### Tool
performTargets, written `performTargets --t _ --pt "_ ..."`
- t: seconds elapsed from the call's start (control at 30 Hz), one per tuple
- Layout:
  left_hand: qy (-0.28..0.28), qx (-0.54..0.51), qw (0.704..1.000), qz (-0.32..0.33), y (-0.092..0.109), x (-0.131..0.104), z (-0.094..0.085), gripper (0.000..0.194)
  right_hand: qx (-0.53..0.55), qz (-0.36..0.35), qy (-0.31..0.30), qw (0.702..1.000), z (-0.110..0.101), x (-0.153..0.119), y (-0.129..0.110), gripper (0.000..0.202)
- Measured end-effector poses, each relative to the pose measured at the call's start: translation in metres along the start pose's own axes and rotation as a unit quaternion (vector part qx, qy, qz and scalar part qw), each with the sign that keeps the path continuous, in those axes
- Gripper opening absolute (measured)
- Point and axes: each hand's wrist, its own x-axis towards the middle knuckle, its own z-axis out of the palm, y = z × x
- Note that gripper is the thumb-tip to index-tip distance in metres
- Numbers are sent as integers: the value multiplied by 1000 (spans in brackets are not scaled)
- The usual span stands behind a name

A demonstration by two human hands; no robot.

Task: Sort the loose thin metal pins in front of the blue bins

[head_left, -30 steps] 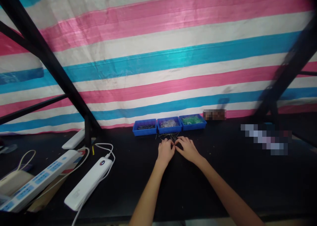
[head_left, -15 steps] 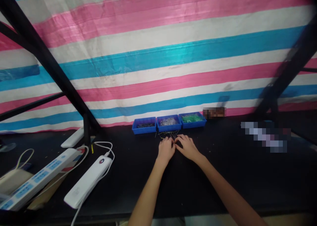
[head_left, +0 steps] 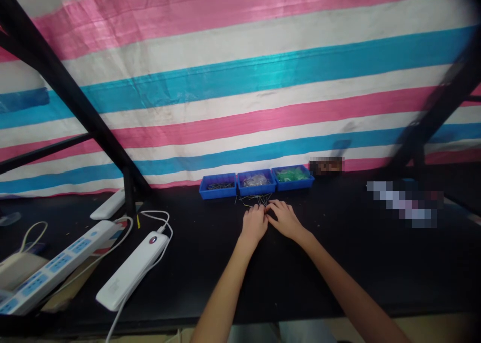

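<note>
My left hand point(head_left: 254, 222) and my right hand point(head_left: 286, 220) meet at the fingertips over the black table. Fingers on both are bent and pinched together, and what sits between them is too small to make out. Just beyond the fingertips lies a loose scatter of thin, straight, pin-like pieces point(head_left: 259, 198). Behind these, three blue trays stand in a row. Dark thin pieces fill the left tray point(head_left: 218, 193), clear plastic bits the middle tray point(head_left: 257, 189), and green bits the right tray point(head_left: 294, 184).
To the left lie a white power bank-like device point(head_left: 131, 273) with a cable and a long power strip point(head_left: 60, 265). Black metal posts point(head_left: 75, 97) slant up at both sides. A striped sheet point(head_left: 240, 102) hangs behind the table point(head_left: 356, 242). Blurred-out items sit to the right.
The camera view has shifted slightly. Both hands stay together in front of the trays, with only small finger movement; my right fingers are a little more bent.
</note>
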Motion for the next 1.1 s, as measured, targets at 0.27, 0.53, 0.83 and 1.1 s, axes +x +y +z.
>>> performTargets --t 0.27,0.53,0.83,1.1 --pt "-23 1 1000 -7 4 -2 -4 22 -4 -1 4 1000 2 0 2 20" --pt "-15 60 998 9 4 -2 -3 22 -3 -5 1 1000 0 0 0 21" --pt "-9 73 997 19 3 -2 -1 22 -8 -8 3 1000 1 0 1 21" --pt "-11 77 997 19 5 -2 -1 21 -7 -9 1 1000 -1 0 0 22"
